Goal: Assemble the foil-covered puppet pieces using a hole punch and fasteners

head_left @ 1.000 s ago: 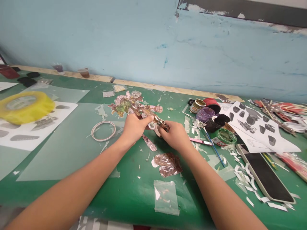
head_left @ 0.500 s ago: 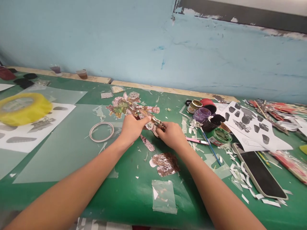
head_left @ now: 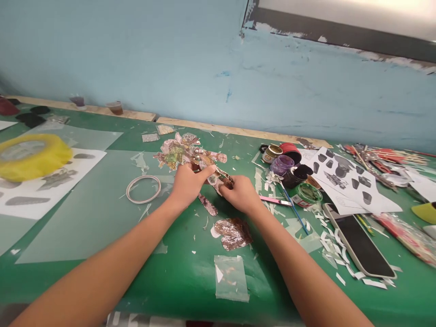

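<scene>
little was changed since a second earlier: foil-covered cut-out (head_left: 190, 155) was kept pinched at its stem by left hand (head_left: 186, 184) and right hand (head_left: 240, 194), fingers closed, low over green table (head_left: 102, 281); hold judged steady.

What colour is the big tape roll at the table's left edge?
Yellow. The wide roll of tape shows in the head view, the only view here.

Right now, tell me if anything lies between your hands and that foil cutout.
Nothing visible does. The left hand and right hand both pinch the foil cutout at its near end.
</scene>
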